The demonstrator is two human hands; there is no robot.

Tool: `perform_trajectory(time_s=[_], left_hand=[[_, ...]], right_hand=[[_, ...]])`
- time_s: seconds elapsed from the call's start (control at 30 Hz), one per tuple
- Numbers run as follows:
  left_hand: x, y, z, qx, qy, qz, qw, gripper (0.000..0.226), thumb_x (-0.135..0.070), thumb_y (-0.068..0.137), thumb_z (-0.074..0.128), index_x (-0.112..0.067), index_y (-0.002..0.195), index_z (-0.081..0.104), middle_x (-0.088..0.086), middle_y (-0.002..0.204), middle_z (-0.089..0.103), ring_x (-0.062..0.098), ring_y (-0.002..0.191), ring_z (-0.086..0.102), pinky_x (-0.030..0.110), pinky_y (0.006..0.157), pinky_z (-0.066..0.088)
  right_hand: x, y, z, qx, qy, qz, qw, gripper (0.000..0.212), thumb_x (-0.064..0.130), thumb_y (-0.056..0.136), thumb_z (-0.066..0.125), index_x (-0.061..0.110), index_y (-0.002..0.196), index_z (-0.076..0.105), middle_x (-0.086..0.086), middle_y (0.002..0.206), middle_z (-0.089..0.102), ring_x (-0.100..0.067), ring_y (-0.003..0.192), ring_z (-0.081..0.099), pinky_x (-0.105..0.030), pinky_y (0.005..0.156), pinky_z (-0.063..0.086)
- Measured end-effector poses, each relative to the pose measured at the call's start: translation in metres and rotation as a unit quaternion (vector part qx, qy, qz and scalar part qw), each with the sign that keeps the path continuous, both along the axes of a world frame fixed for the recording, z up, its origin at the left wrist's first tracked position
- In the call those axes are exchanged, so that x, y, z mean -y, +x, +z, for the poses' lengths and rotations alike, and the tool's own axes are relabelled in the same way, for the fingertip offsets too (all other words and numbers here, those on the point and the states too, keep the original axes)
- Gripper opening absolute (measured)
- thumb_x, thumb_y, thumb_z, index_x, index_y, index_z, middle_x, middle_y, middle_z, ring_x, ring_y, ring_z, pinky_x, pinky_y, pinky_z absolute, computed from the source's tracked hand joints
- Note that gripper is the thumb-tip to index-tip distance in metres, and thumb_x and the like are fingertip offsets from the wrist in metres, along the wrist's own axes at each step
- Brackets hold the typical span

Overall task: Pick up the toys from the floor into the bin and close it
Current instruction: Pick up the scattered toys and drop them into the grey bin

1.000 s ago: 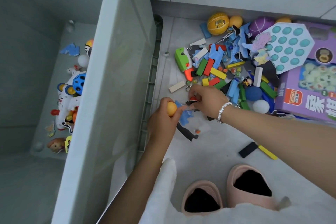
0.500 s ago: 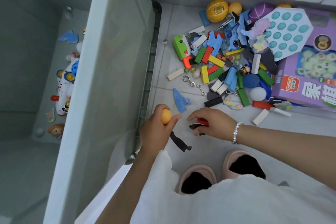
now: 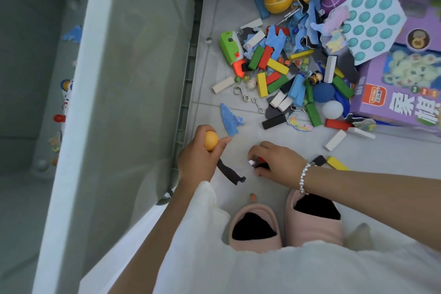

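many blocks (image 3: 276,65) heaped by purple box (image 3: 403,93), near bin wall (image 3: 133,93).

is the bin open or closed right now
Open. The bin has no lid on it, and toys such as a blue piece show on its bottom past the near wall.

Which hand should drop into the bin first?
Left. The left hand already holds the orange ball and sits right beside the bin wall. The right hand is farther from it, curled over small pieces on the floor.
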State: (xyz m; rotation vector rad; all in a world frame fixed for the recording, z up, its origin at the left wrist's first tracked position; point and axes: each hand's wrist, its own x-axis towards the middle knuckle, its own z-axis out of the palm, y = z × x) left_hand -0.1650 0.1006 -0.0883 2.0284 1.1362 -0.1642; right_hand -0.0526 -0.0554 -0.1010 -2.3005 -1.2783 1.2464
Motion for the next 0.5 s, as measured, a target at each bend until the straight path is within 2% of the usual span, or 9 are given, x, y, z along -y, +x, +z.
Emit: perform_trajectory(time_s=[0.13,0.27,0.4,0.5], left_hand=[[0.002,-0.002,-0.002,-0.009,-0.009,-0.004,1.0,0.036,-0.056,0.082,0.059,-0.029,0.102,0.047,-0.003,0.075,0.057,0.028,0.077,0.059,0.038,0.071,0.051],[0.003,0.0,0.0,-0.015,-0.009,-0.012,1.0,0.036,-0.056,0.083,0.057,-0.028,0.104,0.046,-0.003,0.074,0.057,0.026,0.076,0.058,0.036,0.069,0.05],[0.001,0.0,0.001,-0.011,-0.007,-0.009,1.0,0.036,-0.055,0.083,0.058,-0.027,0.104,0.047,-0.003,0.072,0.057,0.027,0.076,0.059,0.037,0.07,0.051],[0.001,-0.001,0.0,-0.012,-0.012,-0.013,1.0,0.036,-0.056,0.082,0.058,-0.029,0.103,0.046,-0.003,0.074,0.058,0.026,0.076,0.06,0.036,0.069,0.052]], right_hand=[[-0.004,0.007,0.004,0.018,-0.003,-0.027,0.999,0.026,0.018,0.085,0.056,0.014,0.11,0.049,0.002,0.097,0.06,-0.023,0.084,0.057,-0.026,0.067,0.037],[-0.006,0.01,0.008,-0.014,0.0,-0.037,0.999,0.029,0.016,0.085,0.052,0.019,0.113,0.048,0.014,0.074,0.048,-0.018,0.069,0.048,-0.026,0.062,0.035],[-0.01,0.005,0.007,-0.075,-0.018,-0.02,0.997,0.031,0.031,0.084,0.064,0.027,0.113,0.057,0.003,0.085,0.058,-0.01,0.08,0.05,-0.027,0.075,0.042],[-0.013,0.003,0.005,-0.084,-0.023,-0.024,0.996,0.035,0.033,0.078,0.07,0.027,0.11,0.058,0.005,0.081,0.058,-0.008,0.078,0.049,-0.025,0.073,0.041]])
